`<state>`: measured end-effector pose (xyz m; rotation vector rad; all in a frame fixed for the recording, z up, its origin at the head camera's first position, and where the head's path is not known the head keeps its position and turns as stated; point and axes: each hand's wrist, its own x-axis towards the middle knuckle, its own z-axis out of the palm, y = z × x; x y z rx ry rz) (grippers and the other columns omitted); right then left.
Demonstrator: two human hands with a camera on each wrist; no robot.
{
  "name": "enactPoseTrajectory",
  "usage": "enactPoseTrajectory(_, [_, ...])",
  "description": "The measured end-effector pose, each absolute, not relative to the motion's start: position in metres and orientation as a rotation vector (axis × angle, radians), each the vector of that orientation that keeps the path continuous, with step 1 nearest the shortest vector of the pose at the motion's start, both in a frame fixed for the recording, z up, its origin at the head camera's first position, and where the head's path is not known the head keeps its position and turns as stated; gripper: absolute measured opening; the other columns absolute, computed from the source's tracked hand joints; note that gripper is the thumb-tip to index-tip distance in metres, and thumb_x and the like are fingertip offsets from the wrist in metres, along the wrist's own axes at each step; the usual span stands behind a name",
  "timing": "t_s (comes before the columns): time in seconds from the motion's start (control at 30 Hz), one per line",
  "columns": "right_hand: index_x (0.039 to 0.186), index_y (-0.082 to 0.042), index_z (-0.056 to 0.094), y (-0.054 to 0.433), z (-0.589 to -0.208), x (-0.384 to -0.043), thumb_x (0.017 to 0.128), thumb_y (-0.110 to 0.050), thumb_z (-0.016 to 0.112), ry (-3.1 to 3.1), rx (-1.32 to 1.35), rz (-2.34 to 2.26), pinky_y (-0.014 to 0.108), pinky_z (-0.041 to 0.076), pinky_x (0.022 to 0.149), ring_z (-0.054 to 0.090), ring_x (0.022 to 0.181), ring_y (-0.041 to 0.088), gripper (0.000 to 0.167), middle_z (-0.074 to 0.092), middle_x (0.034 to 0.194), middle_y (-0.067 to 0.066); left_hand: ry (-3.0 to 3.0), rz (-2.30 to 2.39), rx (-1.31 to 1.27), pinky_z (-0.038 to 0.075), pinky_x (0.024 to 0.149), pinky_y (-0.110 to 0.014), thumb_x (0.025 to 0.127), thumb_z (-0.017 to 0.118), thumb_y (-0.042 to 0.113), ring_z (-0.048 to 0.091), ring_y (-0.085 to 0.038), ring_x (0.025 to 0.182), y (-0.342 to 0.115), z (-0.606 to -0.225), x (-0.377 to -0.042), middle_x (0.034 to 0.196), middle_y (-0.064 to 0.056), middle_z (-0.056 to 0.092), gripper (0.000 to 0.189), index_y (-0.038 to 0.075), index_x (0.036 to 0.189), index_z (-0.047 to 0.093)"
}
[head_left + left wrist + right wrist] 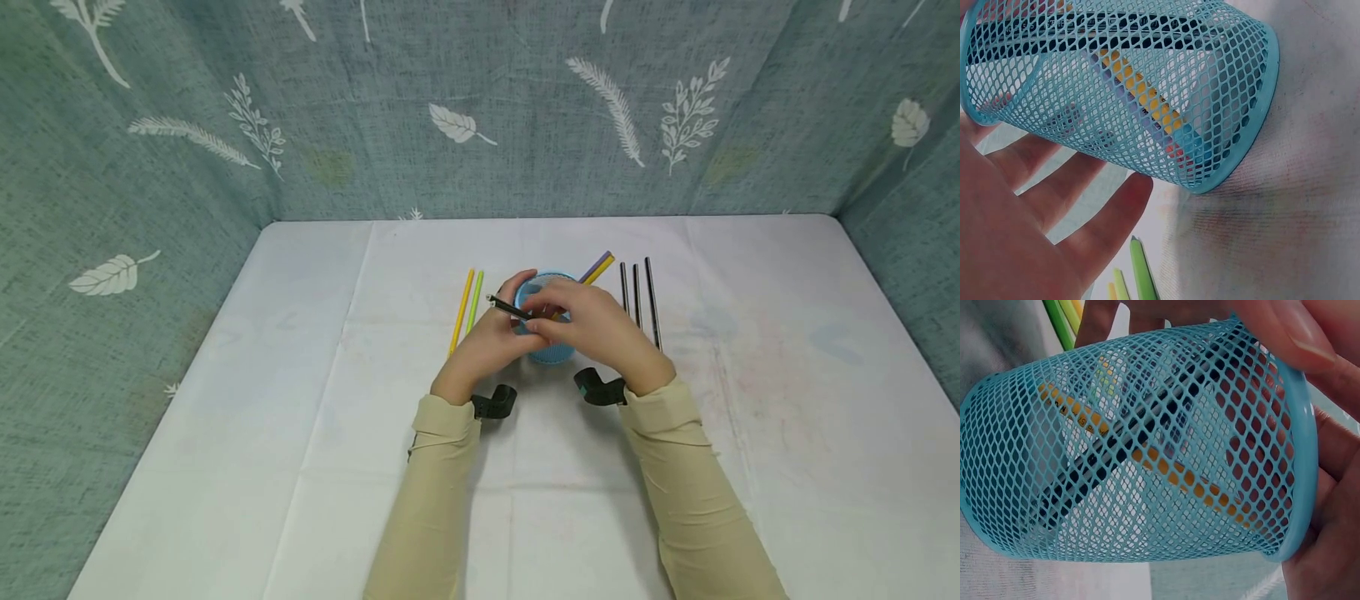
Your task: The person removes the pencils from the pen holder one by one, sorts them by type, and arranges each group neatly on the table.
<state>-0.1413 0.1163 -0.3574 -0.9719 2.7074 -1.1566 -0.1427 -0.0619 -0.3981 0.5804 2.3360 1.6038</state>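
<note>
Beige sleeves (pixel 693 492) up front, mesh cup (pixel 553 353) gripped mid-table

Cup sits between the loose pencils, base down by the white cloth (pixel 225 467) (can't tell if it's slightly tilted). Left hand (pixel 486 340) wraps it from the left, grasping: thumb on the near side, fingers round the far-left side. Right hand (pixel 596 325) comes over the mouth from the right, fingertips pinching two black pencils (pixel 510 307); tops poke out left above the other hand, lower parts inside the cup. Yellow pencil (pixel 600 271) and purple pencil (pixel 594 267) lean out far right. To the left lie an orange-yellow pencil (pixel 461 312) and a green pencil (pixel 476 302); to the right, three black sticks (pixel 637 296). Far side: leaf-print curtain (pixel 510 175).
</note>
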Motion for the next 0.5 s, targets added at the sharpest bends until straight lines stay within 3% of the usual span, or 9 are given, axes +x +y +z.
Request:
enactPoseTrajectory(0.27, [0.102,-0.019,0.065,0.117,-0.354,-0.141,0.086,-0.023,0.060,2.707,-0.959,-1.134,0.028,0.044,0.065,0.052,0.078,0.008,0.017,0.057,0.094,-0.007,2.281,1.616,0.564,0.040,0.091,-0.034,0.083,0.063,0.022,0.046,-0.016,0.112,-0.059,-0.371,-0.132,0.127,-0.007,0.043,0.079,0.018,0.143,0.013])
enactPoseTrajectory(0.4, [0.100,-0.018,0.065,0.117,-0.352,-0.140,0.087,-0.021,0.059,2.725,-0.928,-1.134,0.028,0.043,0.062,0.052,0.075,0.007,0.015,0.058,0.089,-0.007,2.317,1.586,0.570,0.039,0.091,-0.036,0.083,0.063,0.025,0.045,-0.017,0.113,-0.059,-0.367,-0.130,0.135,-0.009,0.034,0.078,0.015,0.143,0.013])
enactPoseTrajectory(0.5, [0.098,-0.017,0.065,0.118,-0.352,-0.140,0.086,-0.023,0.060,2.765,-0.926,-1.131,0.027,0.043,0.060,0.052,0.072,0.006,0.014,0.058,0.085,-0.007,2.332,1.575,0.558,0.038,0.092,-0.038,0.081,0.066,0.027,0.043,-0.017,0.115,-0.058,-0.366,-0.129,0.134,-0.006,0.037,0.081,0.016,0.143,0.014])
